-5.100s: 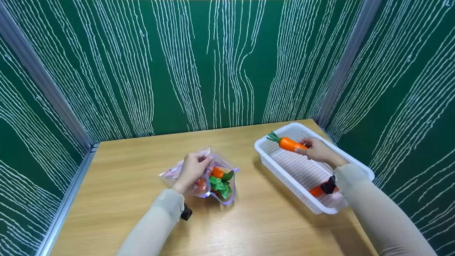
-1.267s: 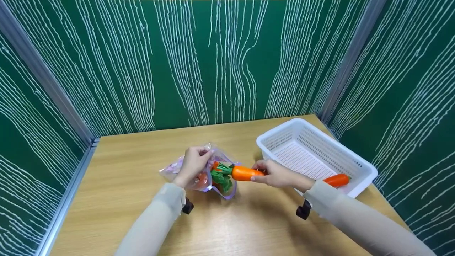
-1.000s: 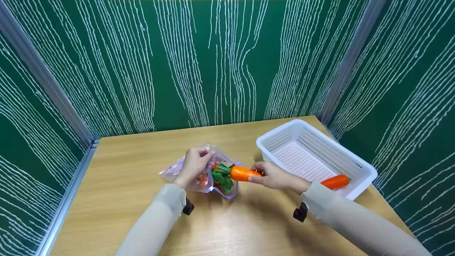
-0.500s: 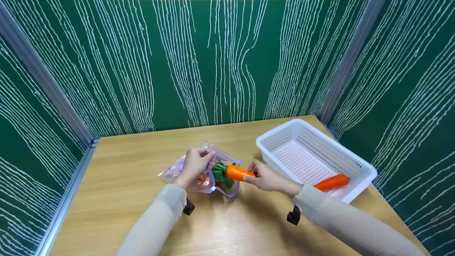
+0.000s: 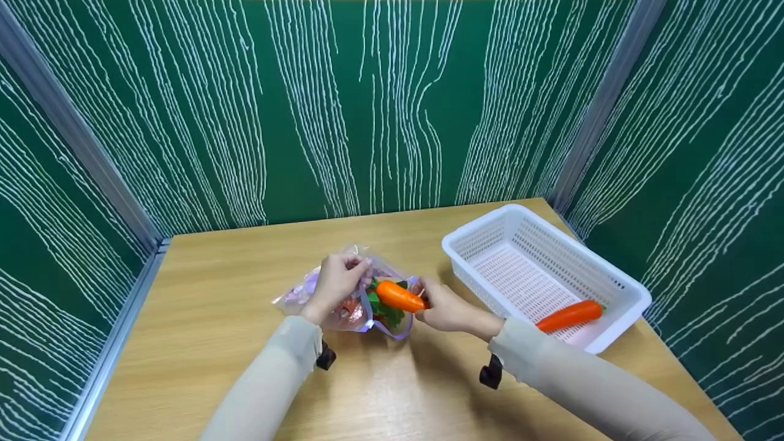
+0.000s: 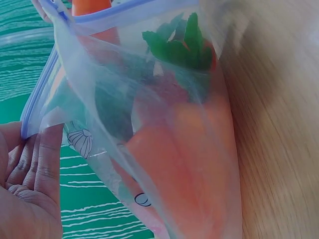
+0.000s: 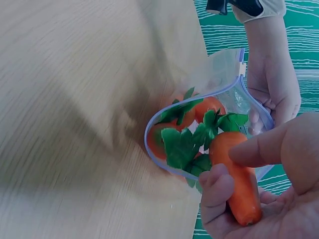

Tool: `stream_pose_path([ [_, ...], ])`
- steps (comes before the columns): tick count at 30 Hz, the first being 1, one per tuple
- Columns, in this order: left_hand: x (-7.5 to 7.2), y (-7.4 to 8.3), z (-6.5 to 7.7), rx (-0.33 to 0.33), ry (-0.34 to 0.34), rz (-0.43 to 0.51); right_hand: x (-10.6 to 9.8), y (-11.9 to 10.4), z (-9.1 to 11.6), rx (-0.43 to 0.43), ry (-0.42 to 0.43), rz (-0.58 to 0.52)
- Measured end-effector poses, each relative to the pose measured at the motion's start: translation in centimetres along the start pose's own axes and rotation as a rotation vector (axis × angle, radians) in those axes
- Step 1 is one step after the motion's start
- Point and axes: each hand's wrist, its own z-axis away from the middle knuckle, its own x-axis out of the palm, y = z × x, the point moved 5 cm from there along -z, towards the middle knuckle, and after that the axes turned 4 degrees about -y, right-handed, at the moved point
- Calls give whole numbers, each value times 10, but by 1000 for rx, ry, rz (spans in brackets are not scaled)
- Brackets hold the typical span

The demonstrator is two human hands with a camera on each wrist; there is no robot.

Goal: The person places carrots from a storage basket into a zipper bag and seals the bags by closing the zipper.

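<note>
My left hand (image 5: 335, 283) pinches the upper edge of a clear zip bag (image 6: 149, 10) with a purple rim, keeping its mouth spread. Several orange vegetables with green leaves (image 7: 182, 147) fill the bag, blurred through the plastic in the left wrist view. Between the thumb and fingers of my right hand (image 5: 450, 307) is an orange carrot (image 5: 398, 296), gripped by its narrow end. Its green top points into the bag's mouth, and its thick end overlaps the opening. In the right wrist view the carrot (image 7: 238, 181) lies across the rim, leaves inside.
A white perforated plastic basket (image 5: 514, 275) stands at the right of the wooden table (image 5: 233, 269). In its near end lies another carrot (image 5: 571, 315), partly hidden by the right sleeve. Green panels with white wavy lines (image 5: 392, 110) rise behind and at both sides.
My right hand has brought the carrot from over the basket leftward to the bag, and its leafy top has moved further into the mouth. My left hand keeps its hold on the bag.
</note>
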Motion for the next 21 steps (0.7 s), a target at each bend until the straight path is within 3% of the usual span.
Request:
stream_pose_path([
  [21,0,-2,0,-58,-20,13,24,-5,-17,16,-30,-50],
])
